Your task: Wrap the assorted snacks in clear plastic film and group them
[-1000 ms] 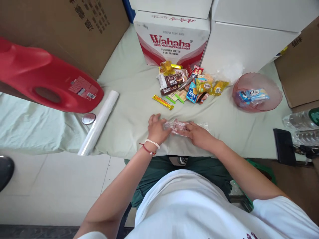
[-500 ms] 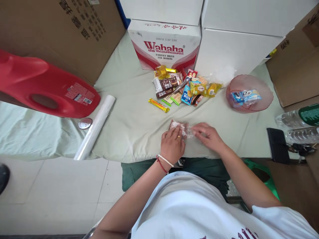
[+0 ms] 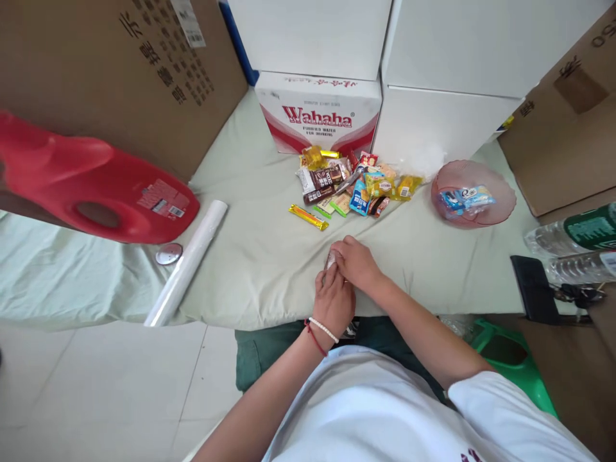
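Note:
A small brownish packet in clear plastic film (image 3: 331,259) lies on the cloth near the table's front edge, mostly covered by fingers. My left hand (image 3: 333,301) holds it down from the near side, its fingers bent over it. Folded across the packet from the right, my right hand (image 3: 355,260) has its fingers closed on the film and touches my left fingers. Beyond both hands is a pile of wrapped snacks (image 3: 337,183), with a yellow snack stick (image 3: 308,217) at its near edge. The packet's contents cannot be made out.
On the left lie a red jug (image 3: 106,192), a roll of clear film (image 3: 188,263) and a round badge (image 3: 169,253). A pink bowl (image 3: 503,199) holds blue packets. Plastic bottles (image 3: 558,237) and a black wallet-like case (image 3: 532,289) are far right. Boxes (image 3: 322,119) stand behind.
My right hand has moved left, from the film's loose right end onto the packet, folding the film over. My left hand stays on the packet. The view has tilted slightly upward.

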Demonstrator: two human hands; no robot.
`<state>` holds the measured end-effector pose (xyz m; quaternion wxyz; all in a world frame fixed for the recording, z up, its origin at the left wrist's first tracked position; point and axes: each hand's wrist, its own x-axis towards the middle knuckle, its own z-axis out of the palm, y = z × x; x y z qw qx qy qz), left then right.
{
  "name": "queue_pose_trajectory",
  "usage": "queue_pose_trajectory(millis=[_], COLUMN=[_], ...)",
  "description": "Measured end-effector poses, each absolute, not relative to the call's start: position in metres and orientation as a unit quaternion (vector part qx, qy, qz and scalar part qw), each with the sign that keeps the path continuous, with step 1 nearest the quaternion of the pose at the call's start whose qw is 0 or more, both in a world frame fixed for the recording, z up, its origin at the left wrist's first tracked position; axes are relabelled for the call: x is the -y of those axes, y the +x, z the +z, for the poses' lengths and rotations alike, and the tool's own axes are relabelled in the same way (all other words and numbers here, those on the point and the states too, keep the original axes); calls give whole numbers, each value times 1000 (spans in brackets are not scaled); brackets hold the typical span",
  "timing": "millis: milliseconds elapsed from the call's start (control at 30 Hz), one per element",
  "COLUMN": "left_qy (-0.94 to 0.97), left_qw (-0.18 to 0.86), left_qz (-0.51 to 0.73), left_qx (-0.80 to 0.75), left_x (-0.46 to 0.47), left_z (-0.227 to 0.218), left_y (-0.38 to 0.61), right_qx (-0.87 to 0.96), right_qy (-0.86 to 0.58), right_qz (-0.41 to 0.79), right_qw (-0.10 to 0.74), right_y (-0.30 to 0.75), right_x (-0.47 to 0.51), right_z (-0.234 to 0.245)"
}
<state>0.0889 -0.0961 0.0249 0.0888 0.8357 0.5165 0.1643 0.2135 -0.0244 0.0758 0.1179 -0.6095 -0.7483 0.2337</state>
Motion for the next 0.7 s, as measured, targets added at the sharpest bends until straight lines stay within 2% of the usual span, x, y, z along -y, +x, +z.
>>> queue_pose_trajectory(millis=[233,433,500,567,700], left_qy=[791,753,754,766,794], left_qw=[43,29,29,24,-24], left_qz=[318,373,380,377,342], left_qx=[-521,-542,-534,-519,-503], left_x=[114,81,70,65,66], left_z=[25,12,7,2,-9], left_y=[12,-30,-34,-37,-37], right_qx=[793,786,763,720,554], right_qy=[-582,-594,-614,-634,-718], right_qz=[154,147,153,168,153], right_qw=[93,87,136,225,393], right_y=[187,197,218,256,385], right_x=[44,50,53,55,26], right_z=[63,63,70,81,111])
